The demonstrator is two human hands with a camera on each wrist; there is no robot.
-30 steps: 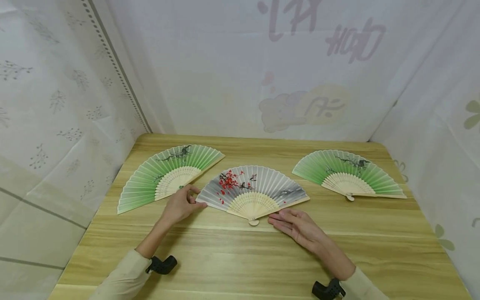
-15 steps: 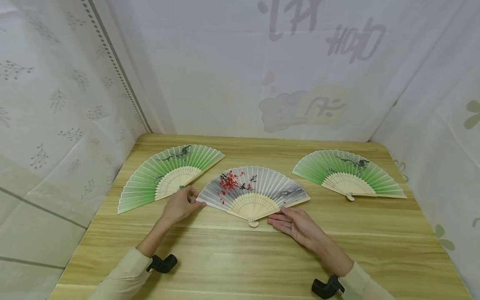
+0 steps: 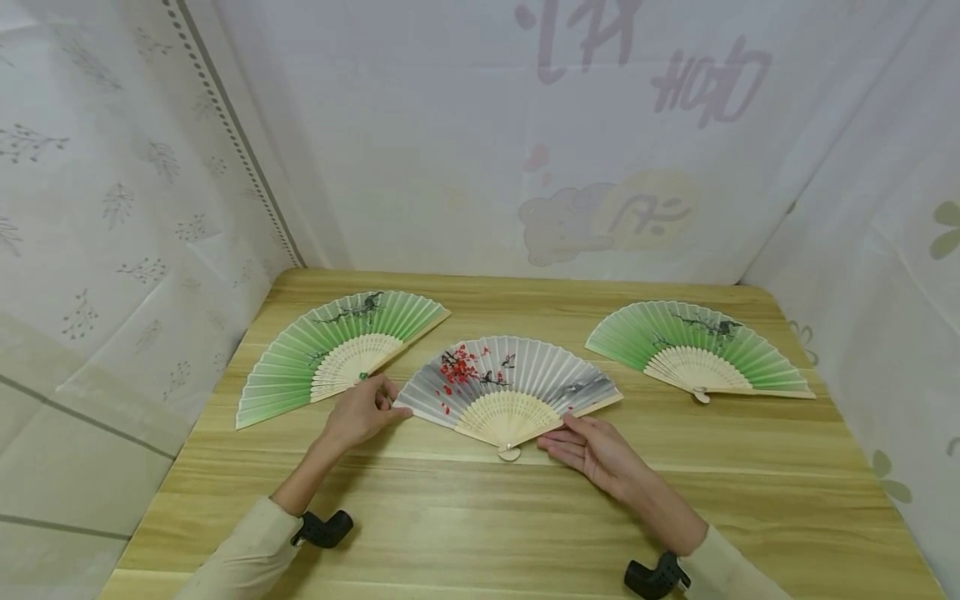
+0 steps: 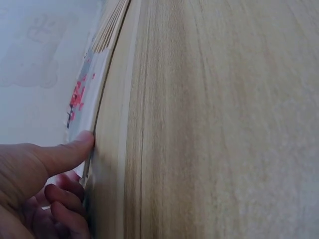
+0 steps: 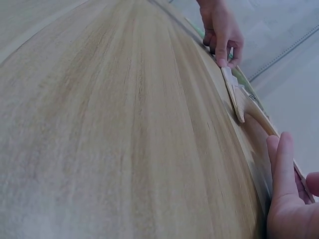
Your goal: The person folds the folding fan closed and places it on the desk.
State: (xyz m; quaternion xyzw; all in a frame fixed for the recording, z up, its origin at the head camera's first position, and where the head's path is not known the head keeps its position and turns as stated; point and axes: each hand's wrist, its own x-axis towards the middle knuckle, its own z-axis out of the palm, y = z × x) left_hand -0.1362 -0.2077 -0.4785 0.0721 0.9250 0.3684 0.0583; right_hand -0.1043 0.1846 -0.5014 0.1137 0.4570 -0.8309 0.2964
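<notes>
A grey-and-white folding fan (image 3: 536,367) with red blossoms and small birds lies spread open at the middle of the table. My left hand (image 3: 360,410) pinches its left edge, thumb on top and fingers beneath; the left wrist view shows this thumb (image 4: 75,149) on the fan's edge. At the right outer rib is my right hand (image 3: 600,458), holding it between the thumb and fairly straight fingers. In the right wrist view, those fingers (image 5: 283,169) reach along the rib's underside. The fan's pivot end (image 3: 509,453) points towards me.
A green folding fan (image 3: 288,379) lies spread at the left, close behind my left hand. Another green folding fan (image 3: 757,358) is spread at the right rear. The wooden table (image 3: 465,533) is bordered by patterned cloth hangings (image 3: 420,125).
The grey fan has shifted slightly towards me, with both hands keeping their places on it. The green fans lie as before.
</notes>
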